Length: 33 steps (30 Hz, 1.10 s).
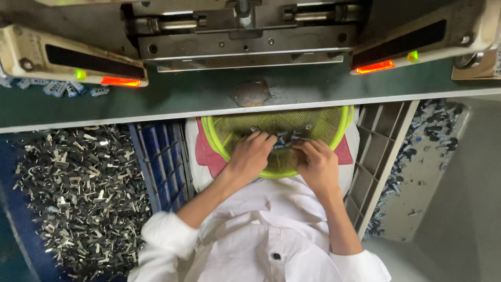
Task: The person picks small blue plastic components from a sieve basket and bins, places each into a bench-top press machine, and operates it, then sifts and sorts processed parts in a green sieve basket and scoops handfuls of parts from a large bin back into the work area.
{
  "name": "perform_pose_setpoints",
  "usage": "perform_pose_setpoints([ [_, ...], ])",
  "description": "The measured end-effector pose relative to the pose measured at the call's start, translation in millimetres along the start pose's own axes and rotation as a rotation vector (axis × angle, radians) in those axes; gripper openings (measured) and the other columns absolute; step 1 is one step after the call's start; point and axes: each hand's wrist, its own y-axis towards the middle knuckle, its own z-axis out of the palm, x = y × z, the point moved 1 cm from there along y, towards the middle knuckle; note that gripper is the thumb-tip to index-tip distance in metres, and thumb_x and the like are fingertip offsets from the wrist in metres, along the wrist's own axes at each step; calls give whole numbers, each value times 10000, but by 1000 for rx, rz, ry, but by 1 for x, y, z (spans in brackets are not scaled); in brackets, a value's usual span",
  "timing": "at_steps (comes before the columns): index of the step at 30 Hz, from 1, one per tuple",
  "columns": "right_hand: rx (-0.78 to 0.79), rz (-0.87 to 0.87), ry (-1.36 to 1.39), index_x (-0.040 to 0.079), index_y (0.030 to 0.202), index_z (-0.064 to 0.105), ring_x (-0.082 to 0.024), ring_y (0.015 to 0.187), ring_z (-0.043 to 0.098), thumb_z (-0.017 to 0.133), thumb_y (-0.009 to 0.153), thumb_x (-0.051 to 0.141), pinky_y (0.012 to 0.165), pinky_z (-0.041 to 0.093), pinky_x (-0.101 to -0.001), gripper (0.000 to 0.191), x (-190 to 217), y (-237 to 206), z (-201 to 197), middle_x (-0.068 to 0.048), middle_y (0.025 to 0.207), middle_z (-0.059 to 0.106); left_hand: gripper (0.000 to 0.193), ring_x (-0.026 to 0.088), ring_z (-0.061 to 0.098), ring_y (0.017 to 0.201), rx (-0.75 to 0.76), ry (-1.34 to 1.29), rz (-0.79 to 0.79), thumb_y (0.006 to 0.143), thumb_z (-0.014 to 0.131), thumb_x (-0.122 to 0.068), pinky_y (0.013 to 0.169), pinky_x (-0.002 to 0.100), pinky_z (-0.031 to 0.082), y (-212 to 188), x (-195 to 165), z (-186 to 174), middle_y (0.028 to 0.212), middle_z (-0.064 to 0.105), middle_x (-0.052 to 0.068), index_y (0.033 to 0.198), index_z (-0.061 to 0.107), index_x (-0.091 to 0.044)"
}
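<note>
A lime-green mesh basket [334,128] rests on my lap below the bench edge. A cluster of small dark metal parts [284,140] lies in its middle. My left hand [249,155] reaches into the basket, fingers curled over the parts from the left. My right hand [319,163] does the same from the right, its fingertips touching the parts. Whether either hand has pinched a part is hidden by the fingers.
A green bench top [188,96] carries a grey press machine [245,39] with two lit guard bars [121,81] [376,67]. A blue crate [164,156] stands at the left beside a heap of shiny metal pieces [78,193]. A grey crate [378,151] stands at the right.
</note>
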Motion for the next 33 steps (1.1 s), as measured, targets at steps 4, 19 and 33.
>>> perform_pose_setpoints([
  [4,39,59,105,17,930,722,-295,825,681,784,725,-43,736,548,-374,222,-1,-1,11,-119,914,734,253,266,716,905,-396,-366,-19,795,698,90,756,372,607,-20,-13,-36,1028,703,94,1024,714,-16],
  [19,55,44,551,17,1092,713,-157,893,746,745,846,-91,805,606,-275,271,0,-9,72,-88,1001,759,185,193,718,876,-873,-553,-257,802,607,117,726,279,578,-108,30,-69,958,728,104,903,701,-7],
  [33,284,-57,-353,89,1211,656,-379,982,688,772,756,36,842,568,-454,473,-10,49,12,-148,1170,656,218,241,712,936,-386,-1065,-122,971,734,-181,837,336,586,-106,22,-60,1068,729,100,1095,690,-8],
])
